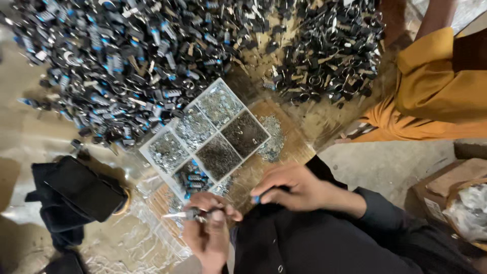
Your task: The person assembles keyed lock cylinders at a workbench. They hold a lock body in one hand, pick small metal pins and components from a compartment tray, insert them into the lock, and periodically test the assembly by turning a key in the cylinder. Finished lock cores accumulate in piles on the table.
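Black plastic and bright metal fill the upper half of the frame: a large heap of small black-and-blue parts at upper left and a second heap of black parts at upper right. Between them, at centre, sits a white compartment tray with six sections holding small metal pieces and, in the lowest section, a few blue-and-black parts.

At lower centre the left hand is curled shut around a slim metal tool, whose tip points toward the left of the frame. Just to its right, the right hand is closed, pinching a small black part with a blue end between fingers and thumb, just below the tray.

A black bag lies at lower left. Another person in orange clothing sits at upper right.
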Demonstrator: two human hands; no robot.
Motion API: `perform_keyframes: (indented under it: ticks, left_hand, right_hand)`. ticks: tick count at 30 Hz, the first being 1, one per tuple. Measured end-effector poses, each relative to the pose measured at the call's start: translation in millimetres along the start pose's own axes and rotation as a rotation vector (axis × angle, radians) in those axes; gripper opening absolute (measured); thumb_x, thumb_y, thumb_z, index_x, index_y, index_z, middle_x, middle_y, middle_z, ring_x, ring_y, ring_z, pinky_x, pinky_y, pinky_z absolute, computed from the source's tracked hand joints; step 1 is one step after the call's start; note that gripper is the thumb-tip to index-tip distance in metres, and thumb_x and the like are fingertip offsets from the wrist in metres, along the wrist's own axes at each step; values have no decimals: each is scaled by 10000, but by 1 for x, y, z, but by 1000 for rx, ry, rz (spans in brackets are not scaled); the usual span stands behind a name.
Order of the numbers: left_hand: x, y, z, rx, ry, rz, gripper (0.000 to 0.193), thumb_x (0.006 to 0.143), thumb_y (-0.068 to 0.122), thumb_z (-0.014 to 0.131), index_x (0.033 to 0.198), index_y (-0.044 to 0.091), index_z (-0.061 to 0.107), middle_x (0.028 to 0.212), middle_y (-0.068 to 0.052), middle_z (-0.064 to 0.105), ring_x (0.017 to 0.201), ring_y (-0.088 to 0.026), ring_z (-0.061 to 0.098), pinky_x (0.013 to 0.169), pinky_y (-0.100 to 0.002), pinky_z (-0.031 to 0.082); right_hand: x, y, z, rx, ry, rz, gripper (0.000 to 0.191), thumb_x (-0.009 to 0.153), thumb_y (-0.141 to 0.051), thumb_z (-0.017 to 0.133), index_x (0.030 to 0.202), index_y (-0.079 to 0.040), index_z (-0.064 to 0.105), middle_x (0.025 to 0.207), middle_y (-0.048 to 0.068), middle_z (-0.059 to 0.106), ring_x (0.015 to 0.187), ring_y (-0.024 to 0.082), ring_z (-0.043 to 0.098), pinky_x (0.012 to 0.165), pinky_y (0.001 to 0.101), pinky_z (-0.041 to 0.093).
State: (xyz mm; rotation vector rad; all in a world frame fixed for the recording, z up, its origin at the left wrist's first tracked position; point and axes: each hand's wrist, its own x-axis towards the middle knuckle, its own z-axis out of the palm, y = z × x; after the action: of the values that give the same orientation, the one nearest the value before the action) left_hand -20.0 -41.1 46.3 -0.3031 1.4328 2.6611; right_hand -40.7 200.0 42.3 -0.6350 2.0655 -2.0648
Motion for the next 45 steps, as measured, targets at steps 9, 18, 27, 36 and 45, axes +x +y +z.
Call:
perform_keyframes:
  ticks: [9,18,27,36,45]
  left_hand:
    - [-25,-27,-31,-51,-10,325,203,916,-74,671,1107,-44,610,914,-161,613,635,-165,638,491,-285,540]
    - [-19,-35,16,373,-25,357,202,906,-121,691,1046,10,628,904,-91,621,630,-101,543,533,-233,425]
    - [2,-6,54,541,-376,460,211,837,-114,762,985,4,668,921,-121,728,743,-190,623,677,-306,552]
    - [27,62,58,638,-585,323,186,817,-109,735,943,14,675,884,-92,648,742,-181,661,639,-299,540]
    - [38,71,1,1372,201,499,234,922,31,714,1151,73,700,1123,-73,700,994,-304,679,861,-416,568]
  right_hand:
    - [7,8,31,105,-17,25,171,976,9,725,1145,-9,741,1010,103,769,885,193,770,741,294,601]
    - [-8,11,4,77,78,114,222,954,76,635,1151,23,722,1034,153,733,809,172,759,658,251,616]
    - [-12,-23,-30,-258,119,-182,151,950,32,666,1086,-36,662,1024,137,758,806,218,764,660,294,613]
    - [25,-47,-19,-246,-127,-248,225,853,-5,816,1026,-48,679,974,109,755,813,250,770,670,350,633]
    - [70,-46,-9,-334,-144,-168,317,827,-172,859,1071,-38,706,1038,89,758,905,217,760,762,313,620]
